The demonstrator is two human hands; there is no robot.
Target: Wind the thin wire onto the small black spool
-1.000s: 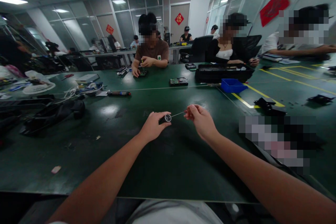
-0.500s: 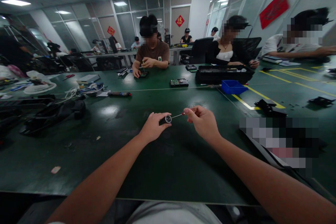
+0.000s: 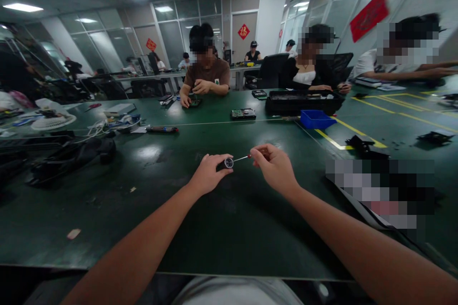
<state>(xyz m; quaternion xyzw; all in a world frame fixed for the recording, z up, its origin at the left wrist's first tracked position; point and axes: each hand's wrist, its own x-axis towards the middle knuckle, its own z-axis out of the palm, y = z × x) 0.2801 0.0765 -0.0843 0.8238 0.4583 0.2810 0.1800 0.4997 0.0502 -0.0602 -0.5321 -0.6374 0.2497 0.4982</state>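
Over the near middle of the table, my left hand [image 3: 208, 175] is closed around a small black cylindrical part [image 3: 228, 163] with a pale ring at its open end, which faces right. My right hand [image 3: 275, 166] is closed on the red handle of a screwdriver [image 3: 242, 157]. Its thin metal shaft points left, and the tip reaches the ring end of the part. Whether the tip sits on a screw is too small to see.
A green table [image 3: 214, 233] spreads before me. Across it stand a hard drive [image 3: 243, 114], a blue tray [image 3: 317, 119] and a long black housing [image 3: 304, 103]. A screwdriver-like tool [image 3: 162, 129] and black parts [image 3: 73, 155] lie left. Co-workers sit opposite.
Both hands keep almost the same pose, with the screwdriver against the cylindrical part. My right hand's fingers have shifted slightly on the handle. The view has moved a little.
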